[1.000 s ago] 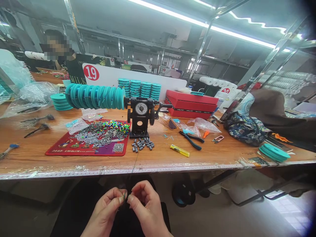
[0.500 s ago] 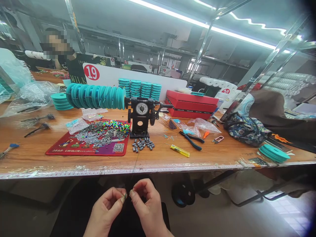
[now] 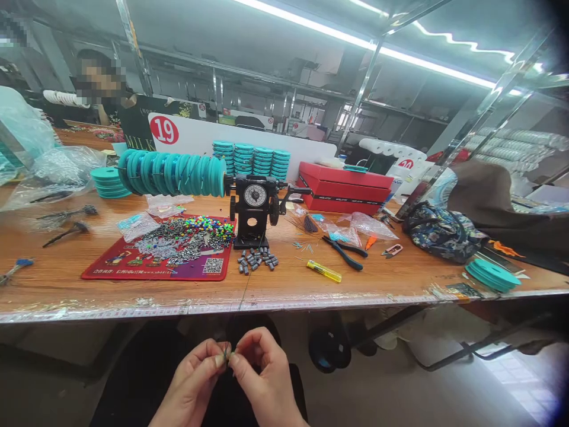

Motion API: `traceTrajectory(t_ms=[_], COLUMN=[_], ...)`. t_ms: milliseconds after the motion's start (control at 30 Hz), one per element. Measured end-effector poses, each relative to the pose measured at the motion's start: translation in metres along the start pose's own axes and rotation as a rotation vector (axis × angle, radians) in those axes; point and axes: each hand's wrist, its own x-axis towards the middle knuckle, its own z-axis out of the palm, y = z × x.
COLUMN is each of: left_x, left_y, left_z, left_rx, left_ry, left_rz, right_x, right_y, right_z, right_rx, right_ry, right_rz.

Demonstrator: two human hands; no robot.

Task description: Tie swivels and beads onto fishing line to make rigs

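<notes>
Below the table's front edge, my left hand (image 3: pixel 198 375) and my right hand (image 3: pixel 262 370) meet, fingertips almost touching. Both are closed in a pinch on a thin dark line (image 3: pixel 246 289), which runs up over the edge toward the hand-cranked winder (image 3: pixel 254 207). Something small and dark sits between the fingertips, too small to make out. A row of turquoise spools (image 3: pixel 171 173) is mounted on the winder's shaft. At the winder's foot lie several small grey cylinders (image 3: pixel 256 261).
A red mat (image 3: pixel 133 270) carries heaps of beads and small metal parts. To the right lie a yellow screwdriver (image 3: pixel 324 271), black pliers (image 3: pixel 344 254), small snips (image 3: pixel 393 251) and a red box (image 3: pixel 344 188). Turquoise spools (image 3: pixel 493 276) are stacked at the right edge. A person (image 3: pixel 102 89) sits across.
My right hand has moved slightly left, so the fingertips of both hands now come together. The things on the table have not moved.
</notes>
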Motion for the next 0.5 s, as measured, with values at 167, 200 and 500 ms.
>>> traceTrajectory(t_ms=[167, 200, 500], left_x=[-0.0019, -0.0020, -0.0022], left_y=[-0.0005, -0.0003, 0.0021], left_z=[0.0013, 0.0014, 0.0026], left_rx=[-0.119, -0.134, -0.180], left_ry=[-0.046, -0.060, -0.076], left_rz=[-0.051, -0.060, -0.085], right_x=[0.0018, 0.0022, 0.0033], right_y=[-0.0001, -0.0001, -0.0027], right_z=[-0.0012, -0.0011, 0.0006], right_rx=[0.063, 0.046, -0.127], right_ry=[0.021, 0.027, 0.067], right_rz=[0.003, -0.007, -0.159])
